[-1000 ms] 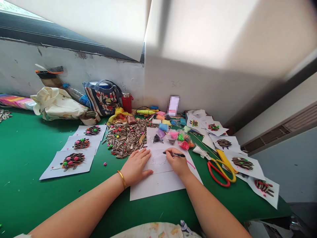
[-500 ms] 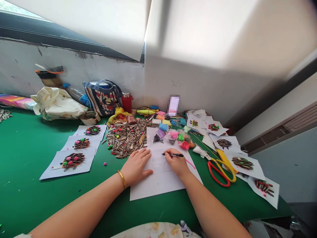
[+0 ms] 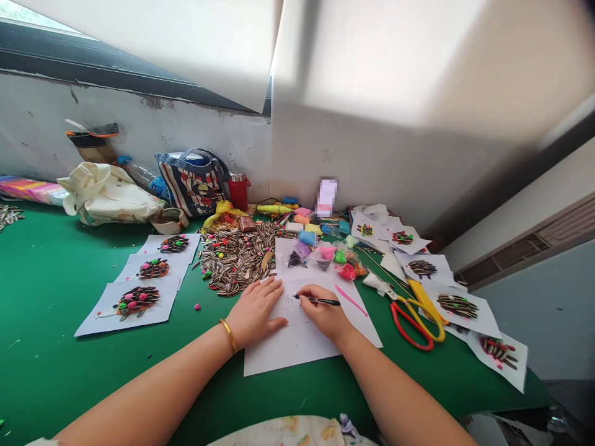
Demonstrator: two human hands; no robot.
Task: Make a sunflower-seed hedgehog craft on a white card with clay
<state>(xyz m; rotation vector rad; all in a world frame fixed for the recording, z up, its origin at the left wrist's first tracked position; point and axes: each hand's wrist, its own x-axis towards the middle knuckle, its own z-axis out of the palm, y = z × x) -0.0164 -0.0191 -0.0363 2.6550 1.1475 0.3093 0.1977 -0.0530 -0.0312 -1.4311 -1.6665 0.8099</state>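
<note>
My left hand (image 3: 258, 310) lies flat with fingers stretched out, resting on the left side of a small sheet of white paper (image 3: 297, 317). That sheet sits on a larger white sheet (image 3: 279, 359). In my right hand (image 3: 325, 313) is a black pen (image 3: 320, 301), its tip at the paper near a thin line drawing (image 3: 289, 303). Part of the drawing is hidden behind my right hand. A pink plastic clay tool (image 3: 352, 301) lies on the larger sheet, just right of my right hand. Bags of coloured clay (image 3: 325, 254) rest at the sheet's far end.
A heap of striped sunflower seeds (image 3: 237, 257) lies beyond my left hand. Red and yellow scissors (image 3: 418, 322) are at the right. Paper cards with seed hedgehogs (image 3: 130, 306) lie on both sides. Bags (image 3: 193, 183) and a red bottle (image 3: 238, 192) stand along the wall.
My right hand has moved left and slightly nearer with the pen, uncovering more of the pink tool. My left hand has stayed in place.
</note>
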